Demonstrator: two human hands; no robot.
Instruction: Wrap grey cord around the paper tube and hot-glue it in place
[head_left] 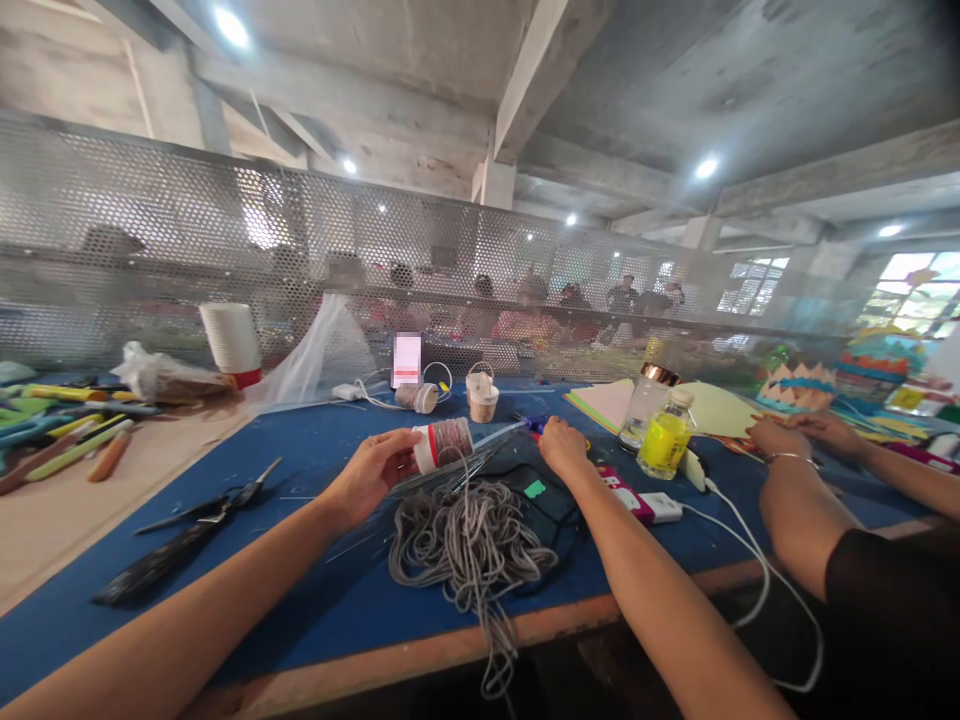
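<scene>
My left hand (373, 472) grips a small cup (441, 444) lying on its side, wrapped with grey cord. My right hand (562, 446) is closed around a blue-handled tool (534, 424), whose thin rod runs toward the cup. A loose pile of grey cord (469, 540) lies on the blue mat (315, 450) just below both hands, with strands trailing over the table's front edge.
Black scissors (217, 510) lie at the left. Two more wrapped cups (481, 396) stand behind, with a white cup stack (232, 342) beyond. A yellow bottle (664, 436), a glass jar (643, 406) and a charger cable (739, 540) sit at the right, near a co-worker's arms (795, 470). A mesh fence (480, 280) backs the table.
</scene>
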